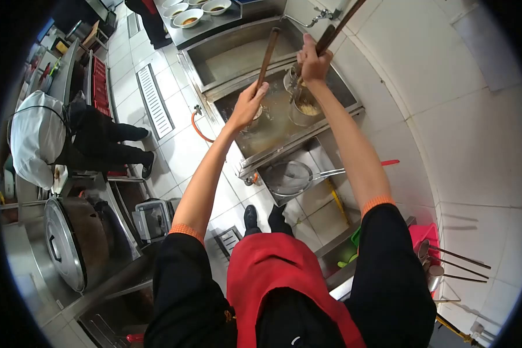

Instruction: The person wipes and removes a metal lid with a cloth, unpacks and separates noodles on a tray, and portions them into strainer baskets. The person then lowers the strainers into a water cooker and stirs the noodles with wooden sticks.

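Note:
My left hand (248,105) is wrapped round a long wooden handle (268,57) that slants up and away. Below that hand, a metal strainer (255,116) is partly hidden at the water's edge. My right hand (314,60) grips one or more long dark handles (347,22) above the basin; how many it holds is unclear. Under it, a strainer basket (303,112) with pale noodles (308,108) stands in the cloudy water (277,130). Another basket (290,79) is beside it, partly covered by the handles.
A wide mesh skimmer (290,177) lies across a steel tray close to my body. Several bowls (187,18) stand on the counter beyond the basins. A tap (325,16) is on the wall. A co-worker (40,133) bends at the left, near a large lidded pot (64,245).

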Available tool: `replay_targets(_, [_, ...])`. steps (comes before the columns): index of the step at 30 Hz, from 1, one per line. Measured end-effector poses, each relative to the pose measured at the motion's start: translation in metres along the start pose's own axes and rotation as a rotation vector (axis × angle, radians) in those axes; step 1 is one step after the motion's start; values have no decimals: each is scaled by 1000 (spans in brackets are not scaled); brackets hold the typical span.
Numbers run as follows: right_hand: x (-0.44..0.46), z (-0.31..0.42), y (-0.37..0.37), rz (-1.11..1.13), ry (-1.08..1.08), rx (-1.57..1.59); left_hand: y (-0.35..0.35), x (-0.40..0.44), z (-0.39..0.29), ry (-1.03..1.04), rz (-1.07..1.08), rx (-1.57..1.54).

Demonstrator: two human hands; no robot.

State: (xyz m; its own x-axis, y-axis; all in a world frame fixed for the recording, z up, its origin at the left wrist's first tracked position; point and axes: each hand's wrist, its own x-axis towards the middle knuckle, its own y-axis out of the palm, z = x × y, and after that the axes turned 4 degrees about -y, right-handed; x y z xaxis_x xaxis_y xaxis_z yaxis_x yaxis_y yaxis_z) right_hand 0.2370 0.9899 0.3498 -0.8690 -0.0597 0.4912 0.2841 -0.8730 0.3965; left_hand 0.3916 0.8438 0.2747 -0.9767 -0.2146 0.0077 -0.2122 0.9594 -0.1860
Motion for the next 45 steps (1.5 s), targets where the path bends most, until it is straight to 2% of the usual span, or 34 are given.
replay_targets(1, [-2,-5,-5,-6,11,8,3,0,0,29,-21,10])
replay_targets(3, [3,-18,-10,-12,-9,8,3,-4,-4,-46,-54,111])
replay_targets(4, [5,-29,-20,25,25,-120,0,-2,4,74,-76,238])
replay_targets(5, [-2,-43,-26,16,35,-99,-1,-4,14,190,-85,367])
replay_targets(6, [-7,-50,-27,-2,95,-153,-3,-8,25,213,-83,467])
replay_targets(9, [-11,-69,-49,69,181,-197,2,-30,39,35,-111,480])
replay_targets(12, [-15,-72,-73,383,462,-500,9,-71,53,55,-222,585])
replay_targets(13, [-15,-64,-78,380,476,-498,9,-88,55,43,-215,587])
replay_targets(15, [-20,-44,-90,634,369,-836,7,-121,57,-151,-242,587])
replay_targets(16, [-21,-19,-99,747,411,-829,4,-139,64,-203,-288,538])
replay_targets(17, [-37,-7,-116,741,428,-834,-1,-157,74,-256,-332,487])
replay_targets(19, [-70,21,-143,440,60,-1095,-13,-198,92,-356,-419,345])
replay_targets(21, [-117,64,-149,328,347,-1101,-29,-242,122,-514,-459,204])
replay_targets(23, [-188,49,-160,412,413,-1136,-39,-282,148,-606,-444,347])
replay_targets(25, [-237,53,-135,448,540,-1107,-49,-325,206,-696,-430,281])
replay_targets(26, [-249,42,-127,436,543,-1114,-48,-329,191,-797,-405,178])
replay_targets(31, [-273,4,-94,431,390,-1391,-88,-345,217,-770,-265,223])
replay_targets(34, [-272,-4,-82,436,357,-1468,-129,-343,246,-628,-270,342])
replay_targets(36, [-270,-10,-77,443,318,-1520,-142,-338,231,-682,-285,248])
replay_targets(38, [-269,-16,-74,454,367,-1545,-156,-329,216,-724,-291,171])
replay_targets(45, [-277,-20,-73,435,289,-1598,-179,-335,234,-764,-279,75])
